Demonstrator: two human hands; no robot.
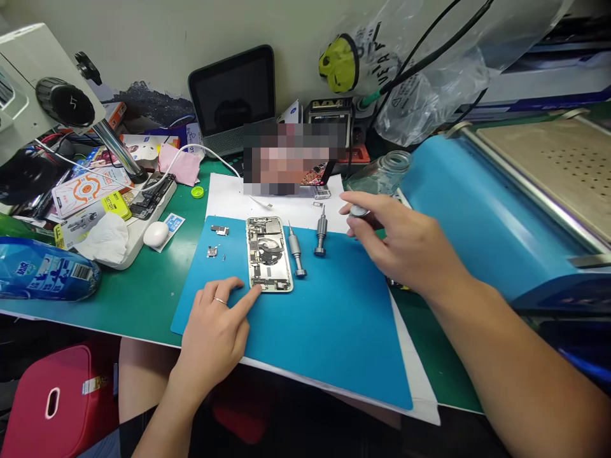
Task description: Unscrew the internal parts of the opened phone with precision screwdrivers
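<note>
An opened phone [277, 270] lies on the blue mat [324, 331], its inner parts showing. My left hand [217, 331], a ring on one finger, touches the phone's lower left corner with its index fingertip; its fingers are apart. Over the mat's upper right edge, my right hand [396, 238] pinches a small round grey object [359, 210] between thumb and fingers. Two grey screwdrivers lie right of the phone, one close beside it [295, 249] and one farther right [321, 232]. Small metal parts [212, 252] rest left of the phone.
A glass jar [394, 168] stands behind my right hand, beside a large blue machine [458, 210]. At the left are a microscope stand [117, 146], a blue packet [45, 270] and a white earbud case [156, 235]. A white cable [205, 149] reaches the white paper. A dark screen stands behind.
</note>
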